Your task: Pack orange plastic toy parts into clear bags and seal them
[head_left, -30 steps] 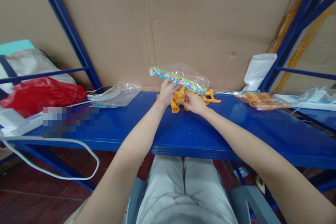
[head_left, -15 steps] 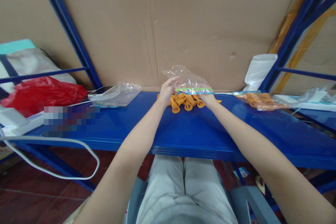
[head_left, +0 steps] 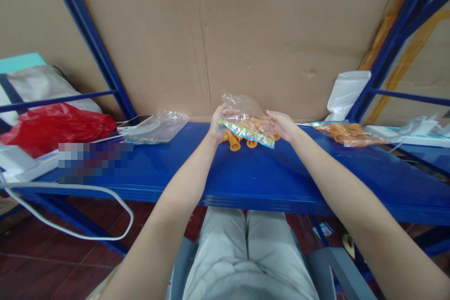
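A clear plastic bag (head_left: 242,115) with a coloured printed strip along its mouth is held up over the blue shelf (head_left: 246,173). My left hand (head_left: 218,124) grips its left edge. My right hand (head_left: 281,125) is at its right side, fingers around the bag with orange pieces inside. A small pile of orange plastic trumpet-shaped pieces (head_left: 235,143) lies on the shelf just beneath the bag, partly hidden by it.
A second bag of orange pieces (head_left: 346,135) lies to the right, with a white pouch (head_left: 346,93) behind it. Left are empty clear bags (head_left: 165,126), a phone (head_left: 135,122), a red bag (head_left: 52,126) and a white cable (head_left: 70,197). Cardboard backs the shelf.
The bag has been turned and lowered, its printed strip now facing me and tilted down to the right. My right hand rose from the pile to the bag's side; orange pieces now show inside.
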### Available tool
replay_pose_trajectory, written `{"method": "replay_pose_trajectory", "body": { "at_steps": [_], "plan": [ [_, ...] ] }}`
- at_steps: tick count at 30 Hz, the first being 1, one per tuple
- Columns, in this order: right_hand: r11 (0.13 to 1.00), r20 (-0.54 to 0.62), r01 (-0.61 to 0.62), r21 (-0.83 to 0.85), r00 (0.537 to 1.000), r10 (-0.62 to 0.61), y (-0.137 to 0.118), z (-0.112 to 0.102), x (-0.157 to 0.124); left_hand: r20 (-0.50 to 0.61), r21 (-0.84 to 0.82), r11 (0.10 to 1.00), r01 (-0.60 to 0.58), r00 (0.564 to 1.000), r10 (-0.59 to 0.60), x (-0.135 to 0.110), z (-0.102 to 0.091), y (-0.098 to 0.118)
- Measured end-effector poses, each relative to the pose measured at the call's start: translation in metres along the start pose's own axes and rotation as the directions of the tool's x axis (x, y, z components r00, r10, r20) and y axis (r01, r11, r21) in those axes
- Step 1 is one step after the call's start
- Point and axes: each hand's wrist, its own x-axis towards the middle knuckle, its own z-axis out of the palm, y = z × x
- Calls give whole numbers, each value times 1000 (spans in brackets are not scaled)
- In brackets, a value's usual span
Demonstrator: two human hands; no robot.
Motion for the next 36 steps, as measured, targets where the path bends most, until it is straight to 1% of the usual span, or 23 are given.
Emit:
{"method": "replay_pose_trajectory", "body": {
  "at_steps": [2, 5, 8, 11, 15, 21, 23, 27, 29, 32, 36],
  "plan": [
    [999, 1, -26, -19, 1000, 26, 2, 1, -1, 31, 29, 999, 35, 999, -36, -2, 2, 1],
    [998, -16, -47, -44, 999, 46, 3, 2, -1, 19, 108, 992, 60, 998, -62, -2, 5, 0],
    [999, -60, -25, -48, 998, 22, 1, 3, 0, 2, 144, 988, 62, 998, -63, -4, 8, 0],
    [999, -92, 10, -53, 996, -15, 1, 3, 0, -49, 160, 984, 77, 996, -69, -7, 11, -1],
    [998, -148, 38, -53, 988, -46, 2, 3, 0, -140, 160, 979, 126, 985, -104, -7, 13, -4],
    [995, -208, 82, -47, 974, -90, 1, 6, -4, -242, 162, 976, 142, 965, -100, -8, 15, -1],
    [993, -255, 116, -34, 959, -120, 0, 6, -4, -226, 152, 973, 175, 964, -138, -8, 14, -1],
    [984, -325, 177, -12, 930, -172, 0, 5, -2, -70, 122, 965, 233, 972, -226, -5, 14, -7],
    [983, -337, 185, -16, 924, -179, 0, 4, -1, -38, 121, 963, 242, 970, -239, -3, 13, -10],
    [980, -340, 195, -29, 920, -193, 0, 2, 0, -61, 139, 963, 232, 972, -225, -1, 12, -13],
    [978, -343, 206, -17, 918, -199, -1, 2, -1, -122, 203, 952, 229, 970, -208, -2, 13, -10]
  ]
}}
